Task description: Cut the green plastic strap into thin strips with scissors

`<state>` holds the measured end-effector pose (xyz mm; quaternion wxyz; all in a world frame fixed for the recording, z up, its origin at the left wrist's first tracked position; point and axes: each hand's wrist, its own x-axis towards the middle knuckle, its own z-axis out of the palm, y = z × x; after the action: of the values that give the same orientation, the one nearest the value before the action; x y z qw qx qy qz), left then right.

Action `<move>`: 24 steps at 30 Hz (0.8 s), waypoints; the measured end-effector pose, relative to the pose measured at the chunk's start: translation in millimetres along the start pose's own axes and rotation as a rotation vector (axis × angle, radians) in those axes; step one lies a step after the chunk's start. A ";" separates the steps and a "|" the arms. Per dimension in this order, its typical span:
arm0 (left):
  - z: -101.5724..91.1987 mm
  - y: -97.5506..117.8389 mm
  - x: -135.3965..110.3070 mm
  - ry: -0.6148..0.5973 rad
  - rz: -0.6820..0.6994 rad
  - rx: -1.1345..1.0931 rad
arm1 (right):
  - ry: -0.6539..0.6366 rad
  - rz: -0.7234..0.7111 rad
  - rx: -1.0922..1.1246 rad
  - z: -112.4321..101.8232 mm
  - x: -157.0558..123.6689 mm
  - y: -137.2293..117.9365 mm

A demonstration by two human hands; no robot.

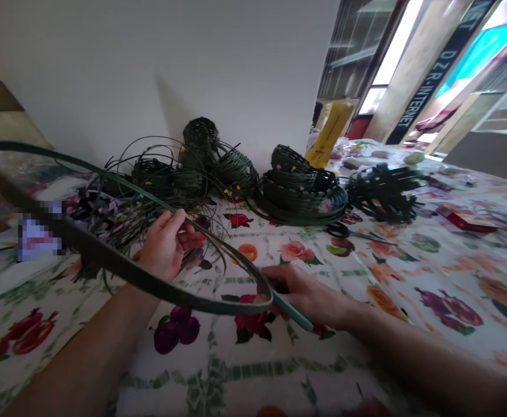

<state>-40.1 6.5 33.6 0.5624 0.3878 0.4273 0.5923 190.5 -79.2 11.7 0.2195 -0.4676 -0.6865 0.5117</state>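
Observation:
A long, flat dark green weaving strip (118, 267) bends into a wide loop above the table, its left side sweeping close to the camera. With thumb and fingers my left hand (166, 244) pinches the strip's upper run. My right hand (299, 292) is closed around the strip near its end, where the runs come together and a short lighter green tip sticks out. The fingers of this hand are partly hidden. Behind my left hand lies a tangled heap of thin green strips (142, 217).
Woven dark green baskets (236, 174) stand along the wall, more of them stacked on coiled strips (259, 205). Scissors (361, 234) lie at centre right, near a loosely woven piece (386, 191). A red box (466, 219) sits farther right. A fruit-and-flower-print cloth (183, 382) covers the table.

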 end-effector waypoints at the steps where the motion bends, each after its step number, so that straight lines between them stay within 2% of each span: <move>1: 0.2 -0.5 0.0 -0.002 -0.011 -0.002 | -0.009 0.000 0.015 0.2 -0.2 -0.1; 7: 5.8 -7.4 -7.1 -0.079 -0.079 0.060 | 0.011 0.000 0.030 2.2 0.9 1.2; 15: 11.2 -15.1 -16.3 -0.143 -0.059 0.113 | -0.039 0.022 0.142 1.2 0.6 -5.7; 20: 10.8 -13.8 -15.1 -0.093 -0.055 0.118 | 0.021 0.032 0.107 0.6 -2.2 -14.7; 24: 8.3 -8.5 -13.5 -0.094 0.015 0.105 | 0.035 0.093 0.146 0.3 -2.7 -16.3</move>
<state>-28.6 -6.5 28.7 0.5562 0.4473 0.4282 0.5543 184.6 -82.3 26.9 0.2409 -0.4905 -0.6209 0.5620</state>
